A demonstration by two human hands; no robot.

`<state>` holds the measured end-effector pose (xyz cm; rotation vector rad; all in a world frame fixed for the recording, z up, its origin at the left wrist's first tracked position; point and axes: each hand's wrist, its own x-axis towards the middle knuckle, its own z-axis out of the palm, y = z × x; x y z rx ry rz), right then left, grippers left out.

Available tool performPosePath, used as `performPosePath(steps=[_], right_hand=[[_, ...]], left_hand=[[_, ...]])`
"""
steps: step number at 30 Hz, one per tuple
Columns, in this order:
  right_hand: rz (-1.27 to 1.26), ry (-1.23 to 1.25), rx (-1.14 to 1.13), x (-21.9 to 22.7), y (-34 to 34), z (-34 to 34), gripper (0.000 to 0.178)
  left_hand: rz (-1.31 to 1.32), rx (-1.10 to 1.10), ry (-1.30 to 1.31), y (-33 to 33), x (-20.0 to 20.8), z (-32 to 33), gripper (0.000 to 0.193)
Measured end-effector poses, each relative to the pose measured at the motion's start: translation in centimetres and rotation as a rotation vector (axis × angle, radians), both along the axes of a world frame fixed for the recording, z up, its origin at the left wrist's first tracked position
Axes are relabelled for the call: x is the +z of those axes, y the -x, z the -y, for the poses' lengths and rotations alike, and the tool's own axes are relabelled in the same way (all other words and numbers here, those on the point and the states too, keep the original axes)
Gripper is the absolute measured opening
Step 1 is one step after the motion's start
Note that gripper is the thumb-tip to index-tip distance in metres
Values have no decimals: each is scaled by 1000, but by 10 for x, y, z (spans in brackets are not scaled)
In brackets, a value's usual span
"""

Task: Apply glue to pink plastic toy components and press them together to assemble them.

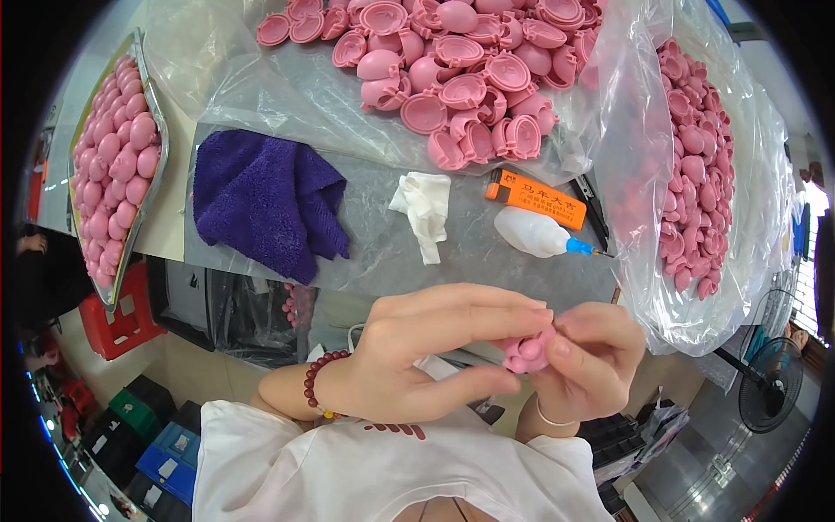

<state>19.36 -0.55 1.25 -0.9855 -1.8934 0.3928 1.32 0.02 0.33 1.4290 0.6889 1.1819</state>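
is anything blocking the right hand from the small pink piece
Nothing visible does: the right hand pinches the small pink piece at its right side. The left hand is close at its upper edge, not between the two. The white bottle and purple cloth lie farther off.

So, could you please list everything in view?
Pieces: many, pink, top, left tray, right
Plastic: some, clear, top and right
Tray: one, silver, left
Table: one, grey, centre
Cloth: one, purple, table left
Tissue: one, white, centre
Oblong: one, orange, right of tissue
Bottle: one, white, blue tip, below oblong
Cutter: one, black, beside oblong
Crate: one, red, left
Boxes: several, blue, green, black, lower left
Fan: one, black, lower right
Held piece: one, pink, between hands
Shirt: one, white, bottom
Bracelet: one, red, left wrist
Bangle: one, pale, right wrist
Left hand: one, by held piece
Right hand: one, gripping held piece
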Motion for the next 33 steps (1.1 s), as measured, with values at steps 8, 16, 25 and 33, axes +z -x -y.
performPosePath(steps=[8,16,25,33], right_hand=[[-108,-56,122,-3,6,0,26],[-302,144,-182,-13,11,-17,29],[83,248,-225,-23,16,-37,46],[-630,380,-94,-19,10,-22,30]], left_hand=[[5,72,15,1,-2,-3,50],[70,129,-85,8,-6,-1,51],[250,4,82,6,-10,-1,48],[732,-119,543,-3,-9,1,53]])
